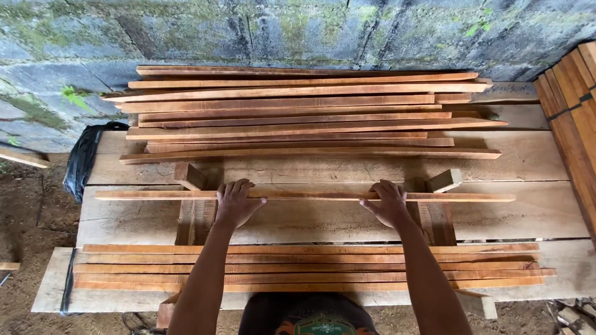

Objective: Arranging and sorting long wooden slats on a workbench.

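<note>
The person's left hand (236, 203) and right hand (388, 203) both rest on 1 long thin reddish-brown wooden slat (304, 196), fingers curled over its far edge and palms pressing down, so each hand grips the slat. The slat lies crosswise on the table (528, 158), a rough surface of pale wide planks, and bridges 2 short pale wooden blocks: the left block (189, 177) and the right block (444, 180), which stand just beyond it.

Beyond the slat, a large stack of similar reddish slats (304, 111) fills the far part of the table, close to the mossy grey block wall (248, 31). Nearer the person, a smaller flat row of slats (307, 268) lies between the body and the held slat; both forearms pass over it. A black plastic bag (84, 158) hangs at the table's left end. More orange-brown boards (574, 105) are stacked at the right edge. Bare brown dirt ground (31, 211) shows on the left.
</note>
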